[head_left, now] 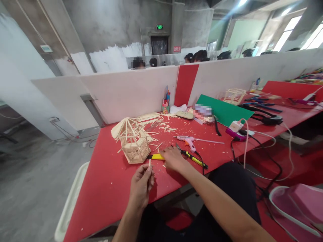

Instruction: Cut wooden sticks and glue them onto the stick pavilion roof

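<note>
My left hand is closed, with a short wooden stick pinched upright between thumb and fingers. Just beyond it, on the red table, stands a small pavilion-like model built of thin wooden sticks, with a pointed roof. My right hand rests low over the table, its fingers closed around the end of a yellow and black tool that looks like a utility knife. The tool's black end points left toward the model; its other end is hidden under the hand. Yellow-and-black-handled pliers lie right of that hand.
A pink glue gun with a clear glue stick lies behind the pliers. Loose sticks and scraps spread behind the model. A pen cup, green board and purple power strip with cables stand farther back. A white partition bounds the table.
</note>
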`<state>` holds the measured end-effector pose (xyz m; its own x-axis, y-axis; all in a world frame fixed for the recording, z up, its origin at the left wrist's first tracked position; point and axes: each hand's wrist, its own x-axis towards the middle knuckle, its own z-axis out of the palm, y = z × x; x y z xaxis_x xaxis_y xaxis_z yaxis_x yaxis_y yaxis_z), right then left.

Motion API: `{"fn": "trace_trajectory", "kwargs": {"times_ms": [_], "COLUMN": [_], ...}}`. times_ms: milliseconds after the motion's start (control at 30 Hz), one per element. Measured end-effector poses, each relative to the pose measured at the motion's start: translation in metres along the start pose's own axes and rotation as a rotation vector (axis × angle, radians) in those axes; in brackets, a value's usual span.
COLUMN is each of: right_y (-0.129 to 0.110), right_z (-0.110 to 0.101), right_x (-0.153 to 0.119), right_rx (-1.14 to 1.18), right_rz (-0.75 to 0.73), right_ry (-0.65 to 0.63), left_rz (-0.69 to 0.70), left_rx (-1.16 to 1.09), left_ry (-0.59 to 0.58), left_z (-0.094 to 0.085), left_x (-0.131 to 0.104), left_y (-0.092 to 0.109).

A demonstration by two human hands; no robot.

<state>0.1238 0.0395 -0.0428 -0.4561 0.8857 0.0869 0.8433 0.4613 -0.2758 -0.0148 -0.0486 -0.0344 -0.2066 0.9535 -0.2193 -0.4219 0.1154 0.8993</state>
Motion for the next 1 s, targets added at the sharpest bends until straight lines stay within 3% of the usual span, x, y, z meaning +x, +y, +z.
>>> {"fn": "trace_trajectory", "kwargs": {"times_ms": [200, 333, 467, 600, 800, 1000], "right_y": [0.004, 0.021, 0.032, 0.037, 0.058, 0.084], "right_z": [-0.011, -0.021, -0.017, -0.012, -0.018, -0.025], "right_x": [-0.001, -0.034, -0.067, -0.067, -0.051, -0.057], "right_rx": [-0.076, -0.098, -0.135, -0.069, 0.164, 0.640], "right_rz": [0.021, 0.225, 0.436, 0.543, 0.513, 0.368], "right_ry": [-0.049, -0.012, -0.027, -0.011, 0.095, 0.242], "left_rz": [-0.021, -0.024, -0.029, -0.015, 0.038, 0.064], "left_rx": [-0.012, -0.012, -0.016, -0.028, -0.027, 0.013], "left_ry": [0.072, 0.062, 0.056, 0.040, 0.032, 0.038], "left_z": [-0.005, 0.001, 0.015, 0.028, 0.033, 0.032], "left_x": [0.007, 0.010, 0.014, 0.015, 0.007, 0.003], "left_y": [-0.004, -0.005, -0.007, -0.010, -0.005, -0.004]}}
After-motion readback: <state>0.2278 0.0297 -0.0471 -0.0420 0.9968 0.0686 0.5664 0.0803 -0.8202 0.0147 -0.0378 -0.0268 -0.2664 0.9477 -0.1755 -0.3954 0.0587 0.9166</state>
